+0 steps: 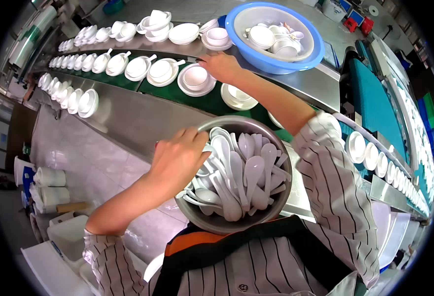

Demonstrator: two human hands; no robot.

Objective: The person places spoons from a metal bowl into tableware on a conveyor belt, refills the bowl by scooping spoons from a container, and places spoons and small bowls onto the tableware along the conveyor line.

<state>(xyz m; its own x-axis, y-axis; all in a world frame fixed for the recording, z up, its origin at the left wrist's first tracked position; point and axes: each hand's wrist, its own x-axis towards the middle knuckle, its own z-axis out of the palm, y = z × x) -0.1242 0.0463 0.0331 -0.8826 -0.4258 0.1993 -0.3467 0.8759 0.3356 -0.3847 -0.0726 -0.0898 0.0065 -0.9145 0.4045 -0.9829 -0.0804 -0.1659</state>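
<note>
A round metal bowl (pixel 287 197) full of white spoons (pixel 254 170) sits close against my body. My left hand (pixel 177 154) is over its left rim, fingers curled and pinching at a white spoon among the others. My right hand (pixel 220 67) reaches across the green conveyor belt, fingers pressed together, just above and behind a white bowl (pixel 195 77) stacked on a plate. Whatever is between those fingertips is hidden. Along the belt to the left stand similar sets, such as a bowl with a spoon (pixel 161 70) on a plate. Another set (pixel 239 94) lies partly under my right forearm.
A large blue basin (pixel 281 66) holding bowls and spoons stands on the metal ledge behind the belt. More stacked dishes (pixel 184 33) line that ledge, and further bowls (pixel 87 102) stand on the near ledge. A second teal conveyor (pixel 379 98) with bowls runs at right.
</note>
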